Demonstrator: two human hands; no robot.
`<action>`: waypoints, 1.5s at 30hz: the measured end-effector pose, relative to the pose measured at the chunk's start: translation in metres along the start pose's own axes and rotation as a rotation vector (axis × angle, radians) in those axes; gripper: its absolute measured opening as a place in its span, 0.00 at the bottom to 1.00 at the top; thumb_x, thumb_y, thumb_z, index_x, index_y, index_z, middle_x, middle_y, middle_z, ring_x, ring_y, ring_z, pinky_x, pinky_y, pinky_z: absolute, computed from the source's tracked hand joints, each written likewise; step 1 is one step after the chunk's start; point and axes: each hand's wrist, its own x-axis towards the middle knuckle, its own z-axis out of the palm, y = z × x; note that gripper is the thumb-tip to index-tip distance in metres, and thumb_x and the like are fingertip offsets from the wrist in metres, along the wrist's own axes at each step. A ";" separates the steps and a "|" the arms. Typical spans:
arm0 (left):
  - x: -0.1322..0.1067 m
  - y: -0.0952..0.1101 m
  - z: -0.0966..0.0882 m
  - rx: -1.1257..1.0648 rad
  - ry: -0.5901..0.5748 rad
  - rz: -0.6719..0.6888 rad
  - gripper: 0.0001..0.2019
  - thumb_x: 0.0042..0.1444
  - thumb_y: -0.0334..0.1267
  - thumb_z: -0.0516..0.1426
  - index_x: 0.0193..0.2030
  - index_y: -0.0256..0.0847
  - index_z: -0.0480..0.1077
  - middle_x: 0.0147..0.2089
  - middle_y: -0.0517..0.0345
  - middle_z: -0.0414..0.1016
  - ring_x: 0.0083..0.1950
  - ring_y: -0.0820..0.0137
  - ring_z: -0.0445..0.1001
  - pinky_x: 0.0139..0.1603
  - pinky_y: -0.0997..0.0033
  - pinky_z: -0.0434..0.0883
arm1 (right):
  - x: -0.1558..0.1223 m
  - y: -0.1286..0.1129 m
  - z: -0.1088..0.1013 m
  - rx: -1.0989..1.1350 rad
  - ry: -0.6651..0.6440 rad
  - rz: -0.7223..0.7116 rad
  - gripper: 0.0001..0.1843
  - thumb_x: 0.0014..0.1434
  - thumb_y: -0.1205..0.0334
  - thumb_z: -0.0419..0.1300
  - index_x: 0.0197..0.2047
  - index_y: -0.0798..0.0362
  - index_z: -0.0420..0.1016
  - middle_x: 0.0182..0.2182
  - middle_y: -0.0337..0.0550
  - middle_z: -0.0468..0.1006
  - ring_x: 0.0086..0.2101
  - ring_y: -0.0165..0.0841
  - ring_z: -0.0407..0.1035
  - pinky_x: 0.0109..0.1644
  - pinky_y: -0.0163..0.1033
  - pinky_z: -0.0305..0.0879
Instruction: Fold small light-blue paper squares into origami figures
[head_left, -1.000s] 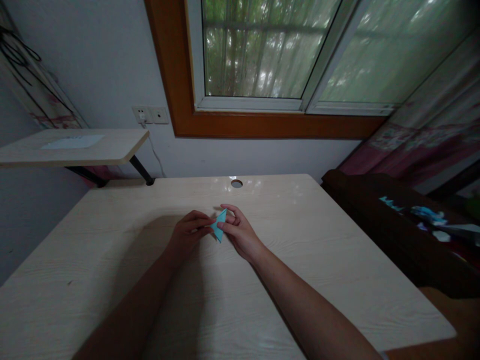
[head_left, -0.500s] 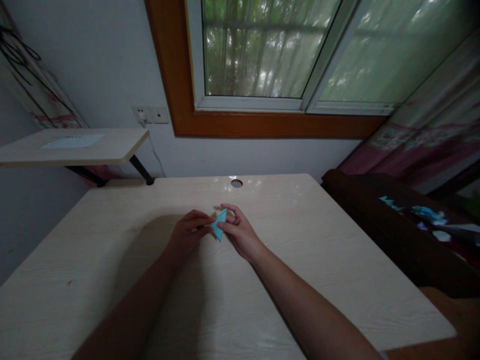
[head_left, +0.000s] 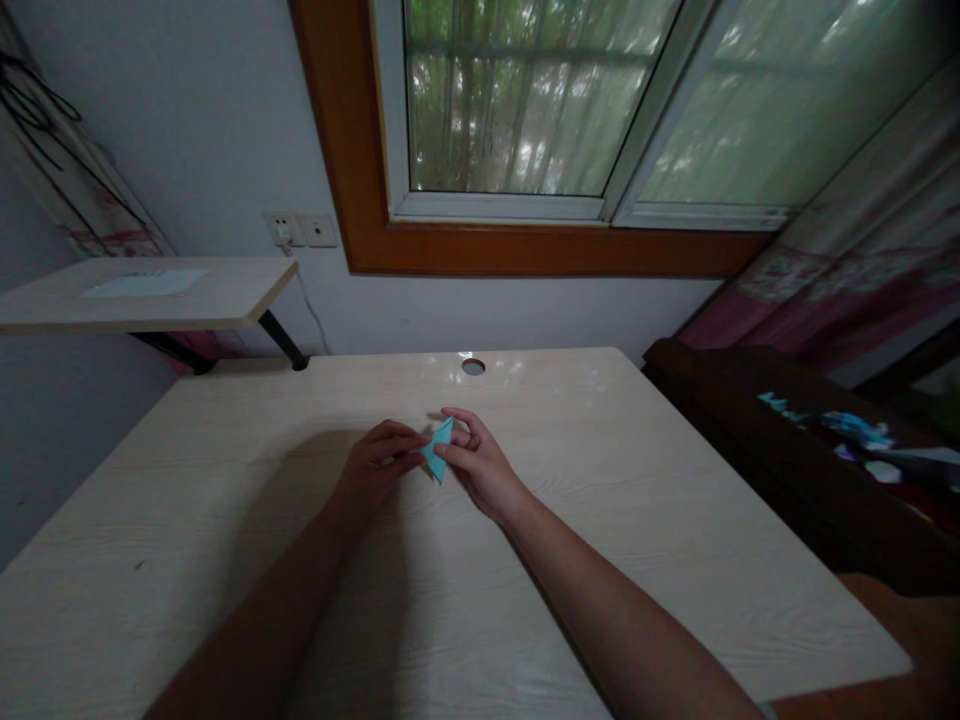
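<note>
A small folded piece of light blue paper [head_left: 438,452], triangular in outline, is held just above the pale wooden table [head_left: 225,520] near its middle. My left hand [head_left: 377,463] pinches the paper's left side with curled fingers. My right hand [head_left: 478,462] grips its right side between thumb and fingers. Both forearms reach in from the bottom edge of the view. Part of the paper is hidden behind the fingers.
A round cable hole [head_left: 473,367] lies in the table near its far edge. A raised side shelf [head_left: 150,293] stands at the back left under a wall socket [head_left: 301,230]. A dark wooden bed frame [head_left: 787,450] with clutter runs along the right. A window is above.
</note>
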 end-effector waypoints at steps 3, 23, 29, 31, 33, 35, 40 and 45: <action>0.000 -0.002 0.000 0.010 -0.015 -0.001 0.11 0.57 0.39 0.63 0.47 0.48 0.79 0.41 0.54 0.75 0.41 0.70 0.75 0.38 0.70 0.75 | 0.001 0.001 -0.001 -0.002 0.004 0.001 0.31 0.47 0.62 0.72 0.53 0.46 0.68 0.33 0.39 0.81 0.34 0.35 0.74 0.44 0.42 0.67; 0.001 0.002 0.000 0.011 0.002 -0.015 0.11 0.56 0.40 0.64 0.47 0.49 0.79 0.40 0.55 0.75 0.39 0.70 0.75 0.37 0.71 0.75 | 0.000 0.000 0.000 0.006 0.006 -0.007 0.31 0.47 0.63 0.72 0.53 0.47 0.68 0.34 0.39 0.82 0.34 0.34 0.74 0.44 0.42 0.67; 0.001 0.002 0.000 0.012 0.013 -0.007 0.10 0.56 0.40 0.64 0.46 0.48 0.80 0.40 0.54 0.75 0.40 0.69 0.75 0.38 0.70 0.74 | 0.000 0.000 0.000 -0.005 0.010 -0.003 0.31 0.47 0.62 0.72 0.53 0.47 0.68 0.34 0.39 0.81 0.35 0.35 0.74 0.45 0.42 0.67; 0.001 0.001 0.000 0.017 0.009 -0.026 0.11 0.56 0.40 0.64 0.46 0.47 0.79 0.40 0.54 0.75 0.38 0.70 0.75 0.37 0.71 0.74 | 0.000 0.000 0.000 -0.001 0.015 -0.004 0.31 0.46 0.63 0.72 0.53 0.47 0.68 0.34 0.39 0.81 0.35 0.35 0.75 0.46 0.43 0.67; 0.001 0.002 0.000 0.020 0.007 -0.064 0.13 0.55 0.41 0.64 0.48 0.47 0.78 0.40 0.55 0.74 0.34 0.73 0.73 0.34 0.73 0.72 | 0.000 0.001 0.000 0.003 0.020 -0.008 0.31 0.46 0.63 0.72 0.53 0.47 0.68 0.33 0.39 0.81 0.35 0.35 0.75 0.46 0.43 0.67; 0.001 0.002 0.001 0.010 0.015 -0.108 0.13 0.54 0.42 0.65 0.46 0.44 0.78 0.39 0.56 0.75 0.31 0.75 0.71 0.31 0.75 0.70 | 0.001 0.002 -0.001 -0.008 0.029 -0.014 0.31 0.47 0.63 0.72 0.53 0.47 0.68 0.33 0.39 0.81 0.34 0.34 0.75 0.45 0.42 0.67; 0.000 0.006 0.002 -0.001 -0.001 -0.222 0.10 0.53 0.43 0.65 0.37 0.40 0.75 0.33 0.58 0.75 0.31 0.73 0.72 0.31 0.76 0.70 | 0.002 0.005 -0.004 -0.055 0.040 -0.034 0.31 0.47 0.61 0.72 0.54 0.46 0.68 0.31 0.37 0.80 0.32 0.34 0.74 0.42 0.41 0.67; -0.001 0.004 0.002 -0.006 0.001 -0.273 0.09 0.55 0.43 0.63 0.37 0.40 0.75 0.29 0.59 0.75 0.29 0.73 0.72 0.30 0.76 0.68 | 0.004 0.006 -0.005 -0.085 0.083 -0.079 0.31 0.47 0.61 0.72 0.53 0.46 0.68 0.30 0.36 0.79 0.31 0.33 0.72 0.40 0.40 0.66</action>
